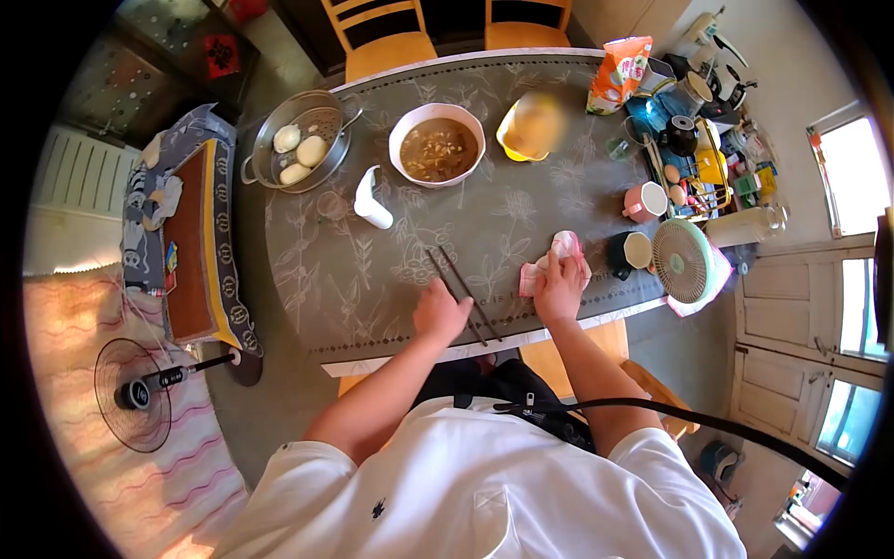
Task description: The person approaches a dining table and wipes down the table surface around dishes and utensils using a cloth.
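My left hand [442, 312] is closed at a pair of dark chopsticks [455, 270] near the table's front edge. It covers part of the nearer chopstick, and the fingertips are partly hidden. The chopsticks lie side by side, slanting across the tabletop. To the right, my right hand [559, 287] presses down on a crumpled pink-and-white cloth [568, 246], its fingers over the fabric. A dark mug [629, 254] stands just right of that cloth. Ahead of my left hand is a white cylindrical bottle or dispenser [373, 204].
Along the far side of the table [507, 219] are a steamer pot [321, 102] with buns, a bowl of soup [438, 144] and a yellow bowl [524, 130], partly blurred. At right stand a pink mug [644, 201], a small fan [684, 261] and an orange snack bag [618, 74].
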